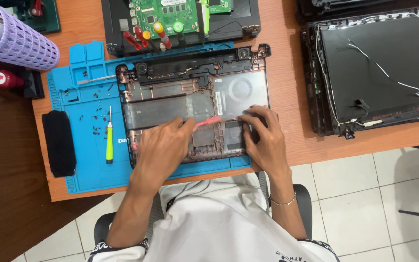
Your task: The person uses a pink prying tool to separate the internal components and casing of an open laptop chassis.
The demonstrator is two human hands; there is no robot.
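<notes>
The opened grey plastic laptop bottom shell (195, 104) lies flat on a blue silicone repair mat (81, 165) near the front edge of the orange-brown wooden bench (287, 97), its hinge end with a black speaker strip (195, 68) pointing away from the person. The left hand (163, 148) rests on the near left part of the shell, its fingers (183, 127) closed around a thin pink plastic pry tool (208, 121) whose tip points right, across the middle of the shell. The right hand (263, 136) lies on the near right corner, its fingers (248, 115) bent and pressed down on the shell's inner surface just beside the pink tip; it holds nothing that can be made out.

On the mat left of the shell lies a slim screwdriver with a yellow-green handle (109, 143), with small dark screws (95, 121) scattered around it. A black oblong pad (59, 143) sits at the mat's left edge. Beyond the shell, a green circuit board (163, 14) lies on another dark laptop base, with red- and yellow-handled screwdrivers (149, 38) leaning at its near edge. To the right, well apart from the hands, a black laptop lid panel (379, 68) lies with thin white wires running over it. At the far left stands a lilac perforated plastic basket (18, 43).
</notes>
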